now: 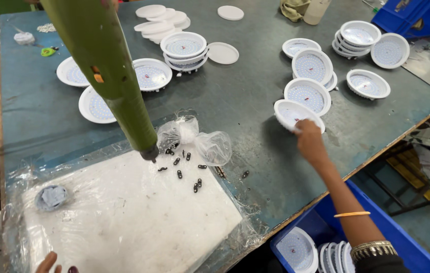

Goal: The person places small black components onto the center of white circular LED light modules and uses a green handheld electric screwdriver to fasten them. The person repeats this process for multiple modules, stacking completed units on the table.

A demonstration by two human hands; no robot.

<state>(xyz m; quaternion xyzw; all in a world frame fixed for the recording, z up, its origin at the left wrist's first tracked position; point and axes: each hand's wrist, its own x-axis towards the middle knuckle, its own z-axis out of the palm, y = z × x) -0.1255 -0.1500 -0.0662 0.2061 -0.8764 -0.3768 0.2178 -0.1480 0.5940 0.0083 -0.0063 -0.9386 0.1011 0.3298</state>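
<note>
Round white LED downlight (296,114) at the near end of the right-hand cluster is what your right hand is on, but start from the left: only the tips of your left hand (53,264) show at the bottom edge, resting on the plastic-wrapped white pad (124,217), and you cannot tell from here whether its fingers are curled or slack. Hanging over that pad is the green power screwdriver (109,76), its bit down among the small black screws (182,169) scattered beside a crumpled clear bag (210,144). Behind it sit more white fixtures and flat diffuser discs (223,52) on the grey-blue desk (245,101). Your right hand (308,141) reaches out with its fingers closed over the near rim of the downlight, which lies face up on the desk, touching its neighbours. That housing looks light and stiff, smooth plastic that could slip, and the LED board inside is likely the fragile part; so hold it by the rim, as you are, and keep off the dotted face. Below the desk's edge, a blue crate (326,222) holds further fixtures standing on edge.
</note>
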